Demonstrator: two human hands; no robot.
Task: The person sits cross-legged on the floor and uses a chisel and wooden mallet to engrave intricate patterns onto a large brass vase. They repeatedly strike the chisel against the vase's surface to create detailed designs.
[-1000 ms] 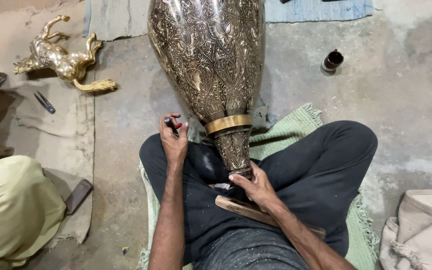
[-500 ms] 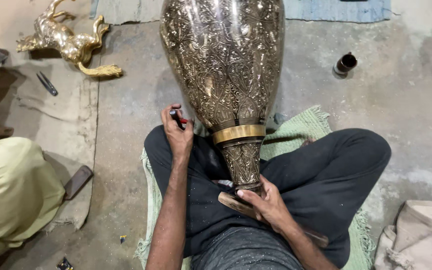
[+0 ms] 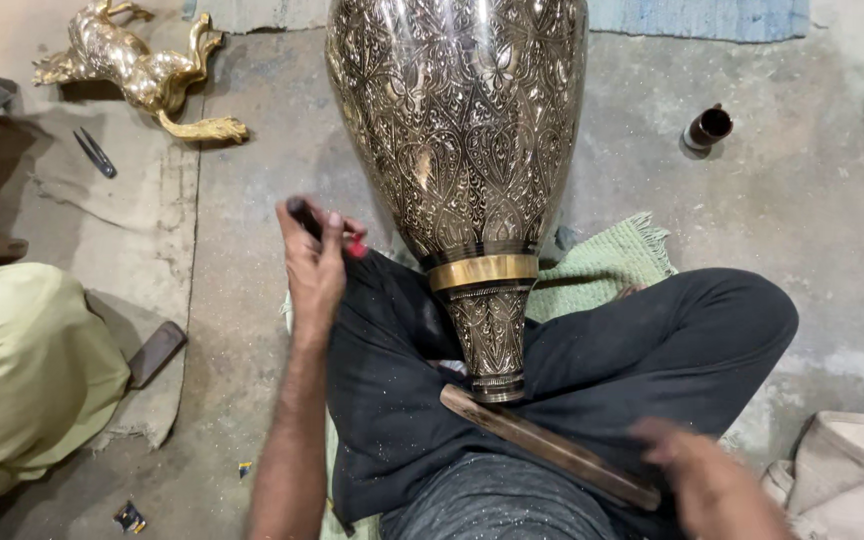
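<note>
vase (image 3: 462, 150) on lap, figurine (image 3: 142, 70) far left

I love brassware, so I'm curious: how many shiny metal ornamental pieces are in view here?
2. A large engraved brass vase lies with its neck across the seated person's lap, and a golden metal animal figurine lies on the cloth at top left. Others may lie outside the view.

Head camera, looking steeply down

It faces the lap and floor (image 3: 782, 200) from close above, the engraved vase (image 3: 457, 130) stretching away to the far edge.
</note>
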